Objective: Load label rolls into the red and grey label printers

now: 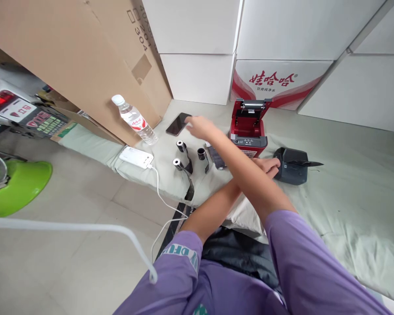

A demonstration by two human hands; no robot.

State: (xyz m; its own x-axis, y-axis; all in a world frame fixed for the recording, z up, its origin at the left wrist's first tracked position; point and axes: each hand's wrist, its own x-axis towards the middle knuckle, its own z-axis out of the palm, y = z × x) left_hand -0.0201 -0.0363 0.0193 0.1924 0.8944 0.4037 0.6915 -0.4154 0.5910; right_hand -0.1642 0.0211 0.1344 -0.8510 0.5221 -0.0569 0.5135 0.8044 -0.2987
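Beyond the hands (202, 127) stand white boxes (197, 78); beneath, a cloth-covered bench (344, 188); to their left, brown cardboard (95, 57) and pale floor tiles (85, 197).

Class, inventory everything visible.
Plastic bottle: one, clear, left
Rectangular power bank: one, white, left
Cabling: count unclear, white, left
Flat phone: one, black, centre
Cylindrical rolls: three, black/white, centre
Flat item: one, dark, centre
Boxy device: one, red/black, centre
Angular device: one, black, right
Cardboard box: one, brown, left
Stacked boxes: several, white, behind
Cloth: one, greenish, beneath
Curved object: one, green, left
Left hand: one, bare, by angular device
Right hand: one, bare, near phone
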